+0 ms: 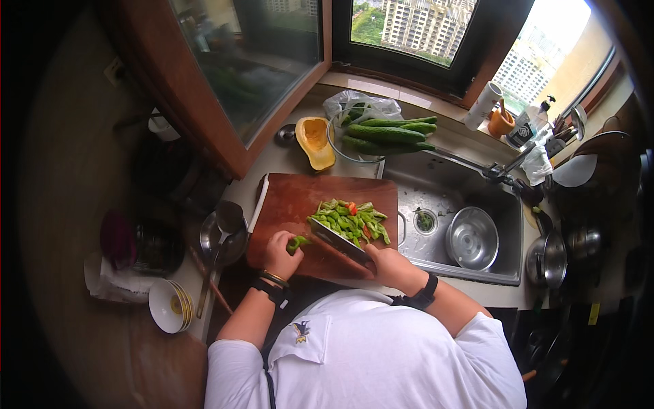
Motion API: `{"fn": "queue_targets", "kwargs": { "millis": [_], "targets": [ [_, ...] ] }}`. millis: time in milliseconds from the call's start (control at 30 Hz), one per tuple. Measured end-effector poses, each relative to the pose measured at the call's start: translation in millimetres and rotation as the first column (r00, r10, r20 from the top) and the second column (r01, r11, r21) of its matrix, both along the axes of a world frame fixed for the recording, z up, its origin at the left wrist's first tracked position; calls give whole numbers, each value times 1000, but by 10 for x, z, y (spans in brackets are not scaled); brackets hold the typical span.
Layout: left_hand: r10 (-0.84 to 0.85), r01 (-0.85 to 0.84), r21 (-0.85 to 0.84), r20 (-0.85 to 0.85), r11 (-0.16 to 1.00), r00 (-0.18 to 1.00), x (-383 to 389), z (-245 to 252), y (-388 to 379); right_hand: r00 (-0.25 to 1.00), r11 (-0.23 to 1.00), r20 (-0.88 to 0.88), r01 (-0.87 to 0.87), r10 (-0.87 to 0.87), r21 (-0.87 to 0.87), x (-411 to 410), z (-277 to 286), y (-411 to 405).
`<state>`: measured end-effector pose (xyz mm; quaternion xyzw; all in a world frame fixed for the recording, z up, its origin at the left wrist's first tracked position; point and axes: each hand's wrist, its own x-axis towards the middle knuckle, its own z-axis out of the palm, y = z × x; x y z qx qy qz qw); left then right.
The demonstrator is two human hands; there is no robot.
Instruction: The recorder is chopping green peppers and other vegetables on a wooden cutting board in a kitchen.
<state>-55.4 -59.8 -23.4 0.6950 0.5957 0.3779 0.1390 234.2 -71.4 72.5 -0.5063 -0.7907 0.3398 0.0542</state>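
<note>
My right hand [391, 264] is closed round the handle of a kitchen knife [337, 239]. The blade lies along the lower left edge of a heap of sliced green peppers [352, 220] with a few red pieces. To the left, my left hand [283, 255] holds a piece of green pepper [296, 243] low over the wooden cutting board [286, 199]. The knife and the left hand are apart. A white handle runs along the board's left side, and a metal handle shows at its right side.
Right of the board is a steel sink [429, 189] holding a metal bowl [472, 239]. Behind stand a halved squash [316, 143] and a glass bowl [352, 159] of cucumbers [386, 134]. At left are a steel pan [210, 240] and stacked bowls [168, 307]. An open window frame [286, 117] juts in.
</note>
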Motion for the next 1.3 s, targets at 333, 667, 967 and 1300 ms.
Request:
{"fn": "queue_targets", "kwargs": {
  "millis": [333, 667, 967, 1300],
  "targets": [
    [-55, 60, 70, -67, 996, 996, 73, -122, -236, 995, 996, 14, -94, 94, 0, -204, 92, 9],
    [-97, 125, 156, -173, 980, 980, 104, -28, -236, 988, 989, 66, -137, 140, -47, -267, 266, 1],
    [-160, 181, 105, -180, 978, 971, 82, -14, -203, 960, 973, 178, -195, 214, -119, -384, 247, 176],
    [-177, 189, 95, -120, 977, 977, 21, 11, -174, 978, 977, 26, -205, 207, -62, -538, -286, 299]
  ]
}}
